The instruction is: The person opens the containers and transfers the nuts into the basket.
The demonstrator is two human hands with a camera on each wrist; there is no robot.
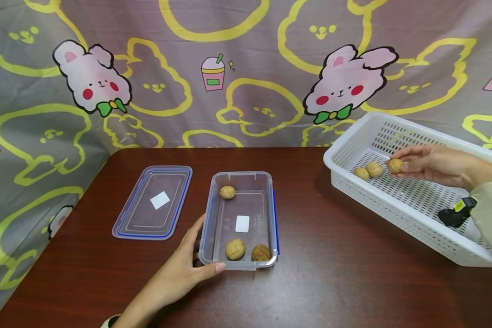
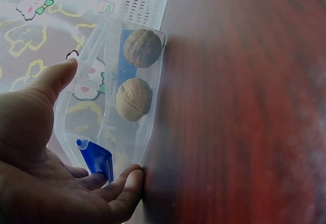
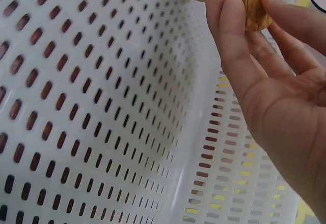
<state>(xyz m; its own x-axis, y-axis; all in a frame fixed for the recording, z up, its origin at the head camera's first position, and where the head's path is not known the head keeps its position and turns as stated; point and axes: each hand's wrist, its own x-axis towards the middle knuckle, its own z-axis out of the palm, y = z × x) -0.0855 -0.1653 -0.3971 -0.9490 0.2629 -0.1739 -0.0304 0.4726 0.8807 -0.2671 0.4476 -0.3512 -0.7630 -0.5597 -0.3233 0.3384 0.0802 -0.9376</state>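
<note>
My right hand [image 1: 444, 166] pinches a walnut [image 1: 395, 166] between thumb and fingers inside the white basket [image 1: 377, 205]; the right wrist view shows this walnut [image 3: 248, 5] at the fingertips. Two more walnuts [image 1: 374, 169] lie on the basket floor beside it. With fingers at its left side and thumb on the near rim, my left hand [image 1: 180, 269] holds a clear container [image 1: 209, 218]. One walnut [image 1: 227, 192] is at the container's far end and two [image 1: 235, 249] are at its near end. In the left wrist view, those two [image 2: 133, 99] show through the clear wall.
A clear lid with a blue seal [image 1: 180, 200] lies flat on the brown table [image 1: 303, 282], left of the container. A black object with a yellow label [image 1: 455, 214] is in the basket's right part, near the sleeve. Patterned cloth [image 1: 246, 59] hangs behind the table.
</note>
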